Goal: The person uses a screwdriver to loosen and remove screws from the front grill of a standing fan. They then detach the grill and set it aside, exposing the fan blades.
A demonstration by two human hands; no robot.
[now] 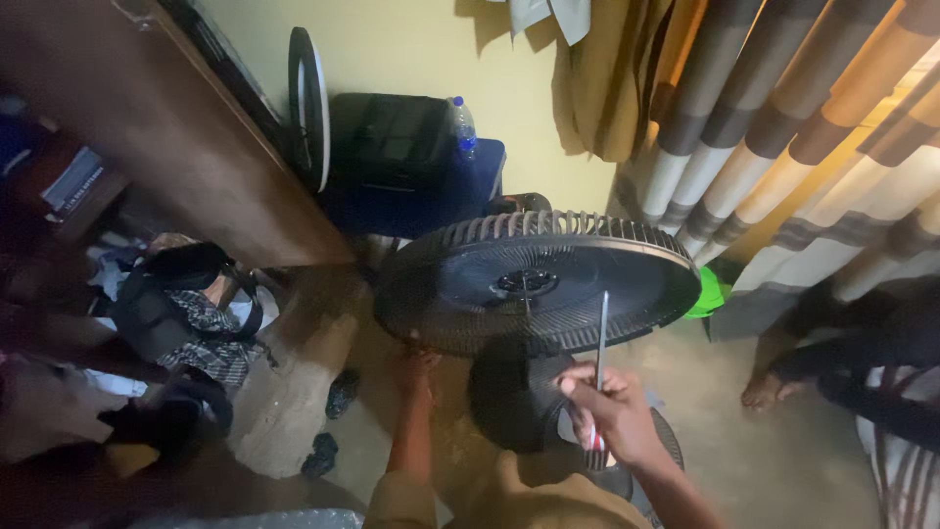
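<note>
Head view, looking down: my right hand [612, 411] is closed around the handle of a screwdriver [600, 343], fingers curled tight, with the thin metal shaft pointing up toward the fan grille [534, 284]. The tip sits in front of the lower edge of the grille, right of its centre; I cannot tell whether it touches the bars. My left hand [416, 364] reaches up under the near left rim of the grille and meets it there, but its fingers are tucked behind the rim, so I cannot tell whether they are gripping or just propping it.

That grille is a round, dark, ribbed fan guard, tilted nearly flat, with a small hub in the middle. Just below it, between my forearms, stands the dark body of the fan [514, 397].

Further out, a blue chair [470, 186] against the yellow wall carries a black bag [387, 137] and a clear water bottle [462, 125]. A striped curtain [783, 137] hangs on the right, above another person's bare foot [764, 390] on the floor. On the left lies a heap of clothes [186, 313].
</note>
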